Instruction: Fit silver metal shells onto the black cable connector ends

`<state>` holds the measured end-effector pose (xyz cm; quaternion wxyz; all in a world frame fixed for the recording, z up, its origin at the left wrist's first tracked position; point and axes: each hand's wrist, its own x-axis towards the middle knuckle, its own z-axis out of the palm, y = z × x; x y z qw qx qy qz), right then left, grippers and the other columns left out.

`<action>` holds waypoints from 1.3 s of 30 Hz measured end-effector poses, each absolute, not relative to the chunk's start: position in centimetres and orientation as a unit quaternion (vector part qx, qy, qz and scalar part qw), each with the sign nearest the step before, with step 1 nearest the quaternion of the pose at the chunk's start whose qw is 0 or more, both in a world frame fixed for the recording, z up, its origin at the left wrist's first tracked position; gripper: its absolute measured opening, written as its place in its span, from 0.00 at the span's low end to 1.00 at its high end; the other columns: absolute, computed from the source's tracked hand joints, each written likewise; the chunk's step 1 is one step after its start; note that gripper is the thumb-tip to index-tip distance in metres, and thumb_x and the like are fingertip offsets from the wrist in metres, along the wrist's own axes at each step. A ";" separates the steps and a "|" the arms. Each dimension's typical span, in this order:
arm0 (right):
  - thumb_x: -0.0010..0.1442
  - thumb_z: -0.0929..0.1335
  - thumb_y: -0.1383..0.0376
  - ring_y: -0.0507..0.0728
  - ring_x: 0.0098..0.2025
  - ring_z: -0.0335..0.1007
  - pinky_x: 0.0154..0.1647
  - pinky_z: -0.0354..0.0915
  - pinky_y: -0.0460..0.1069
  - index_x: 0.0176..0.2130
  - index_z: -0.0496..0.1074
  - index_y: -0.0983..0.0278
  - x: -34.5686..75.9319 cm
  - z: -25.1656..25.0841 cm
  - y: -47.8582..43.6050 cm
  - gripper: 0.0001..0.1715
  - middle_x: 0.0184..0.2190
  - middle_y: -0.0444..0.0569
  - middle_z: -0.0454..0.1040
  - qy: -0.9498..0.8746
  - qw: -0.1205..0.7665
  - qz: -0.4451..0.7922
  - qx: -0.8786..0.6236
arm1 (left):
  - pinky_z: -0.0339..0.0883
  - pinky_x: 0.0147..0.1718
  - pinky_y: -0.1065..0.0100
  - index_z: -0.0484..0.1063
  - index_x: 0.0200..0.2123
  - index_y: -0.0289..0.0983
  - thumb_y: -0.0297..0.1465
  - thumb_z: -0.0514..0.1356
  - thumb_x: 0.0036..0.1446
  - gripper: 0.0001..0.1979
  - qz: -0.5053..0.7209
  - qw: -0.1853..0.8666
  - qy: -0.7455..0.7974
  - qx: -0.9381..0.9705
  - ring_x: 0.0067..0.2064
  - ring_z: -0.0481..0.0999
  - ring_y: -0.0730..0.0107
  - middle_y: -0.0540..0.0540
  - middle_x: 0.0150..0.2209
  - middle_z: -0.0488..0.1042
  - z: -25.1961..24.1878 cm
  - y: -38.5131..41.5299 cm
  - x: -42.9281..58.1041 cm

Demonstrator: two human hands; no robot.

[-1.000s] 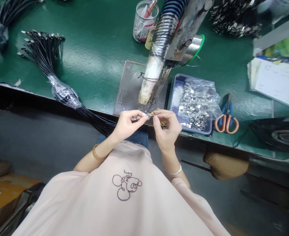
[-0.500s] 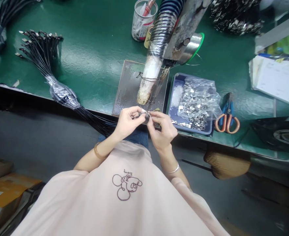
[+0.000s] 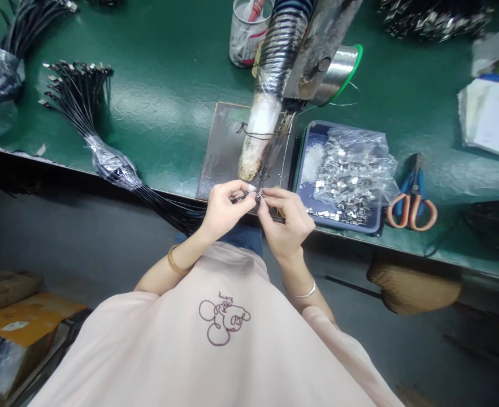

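My left hand pinches the end of a thin black cable at the front edge of the bench. Close beside it, my right hand has thumb and forefinger pressed together on a small shiny metal piece at the cable's end; its exact shape is too small to make out. Just above the fingertips is the dark tip of a soldering iron, alongside a tape-wrapped hose. A flat metal plate lies beneath them. A wrapped bundle of black cables runs down toward my lap.
Right of the plate stands a blue tray with small metal connector shells and a plastic bag. Orange-handled pliers lie beyond it. A solder spool, a clear cup and papers are farther back.
The view has shifted slightly, so most things appear farther right. Both hands stay together below the iron tip, with fingertips slightly re-angled around the small piece.
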<state>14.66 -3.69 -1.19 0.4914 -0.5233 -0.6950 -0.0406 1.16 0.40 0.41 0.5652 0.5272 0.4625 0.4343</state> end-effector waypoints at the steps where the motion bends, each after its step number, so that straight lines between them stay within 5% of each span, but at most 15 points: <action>1: 0.61 0.70 0.72 0.55 0.39 0.81 0.40 0.76 0.49 0.36 0.72 0.59 14.6 -1.1 -3.7 0.08 0.36 0.46 0.82 -0.695 0.491 -0.040 -0.524 | 0.50 0.23 0.72 0.71 0.24 0.35 0.32 0.63 0.49 0.07 0.435 0.564 0.463 0.528 0.21 0.52 0.80 0.58 0.17 0.56 0.5 0.4 1.1; 20: 0.61 0.70 0.74 0.54 0.39 0.82 0.39 0.76 0.48 0.34 0.70 0.60 14.9 -0.4 -4.2 0.09 0.37 0.48 0.82 -0.713 0.478 0.017 -0.512 | 0.49 0.23 0.72 0.72 0.25 0.35 0.31 0.63 0.50 0.06 0.412 0.557 0.469 0.548 0.21 0.51 0.80 0.58 0.17 0.55 0.1 0.1 0.7; 24: 0.64 0.69 0.68 0.51 0.25 0.77 0.25 0.71 0.45 0.36 0.71 0.60 16.2 0.6 -5.3 0.04 0.31 0.43 0.79 -0.639 0.520 0.124 -0.553 | 0.54 0.23 0.73 0.73 0.23 0.33 0.33 0.63 0.53 0.10 0.349 0.623 0.416 0.563 0.21 0.59 0.80 0.54 0.17 0.63 0.1 0.1 -0.4; 27: 0.67 0.68 0.61 0.48 0.15 0.64 0.15 0.56 0.45 0.35 0.70 0.60 18.5 1.3 -5.7 0.07 0.19 0.37 0.69 -0.559 0.583 0.063 -0.586 | 0.58 0.23 0.74 0.76 0.27 0.32 0.34 0.63 0.57 0.11 0.235 0.708 0.308 0.590 0.21 0.64 0.78 0.51 0.18 0.68 0.3 0.4 -1.9; 29: 0.67 0.66 0.58 0.49 0.15 0.61 0.16 0.54 0.46 0.32 0.70 0.60 20.4 1.5 -5.2 0.12 0.17 0.37 0.65 -0.554 0.535 0.031 -0.637 | 0.63 0.25 0.74 0.80 0.33 0.31 0.33 0.64 0.56 0.09 0.159 0.735 0.238 0.615 0.24 0.70 0.76 0.47 0.22 0.75 0.4 0.7 -2.7; 34: 0.59 0.69 0.61 0.55 0.28 0.70 0.33 0.64 0.51 0.30 0.74 0.61 23.7 0.3 -2.1 0.08 0.30 0.49 0.79 -0.624 0.283 0.064 -0.725 | 0.70 0.38 0.72 0.83 0.35 0.34 0.28 0.64 0.58 0.06 0.127 0.635 0.212 0.732 0.36 0.80 0.69 0.41 0.37 0.84 0.7 0.4 -2.2; 39: 0.55 0.68 0.65 0.59 0.33 0.73 0.35 0.61 0.51 0.30 0.75 0.62 24.1 -0.4 0.0 0.05 0.31 0.51 0.80 -0.636 0.218 0.087 -0.735 | 0.67 0.35 0.70 0.82 0.32 0.34 0.29 0.62 0.60 0.09 0.235 0.528 0.340 0.742 0.31 0.78 0.70 0.44 0.31 0.83 -0.2 -1.3 -0.4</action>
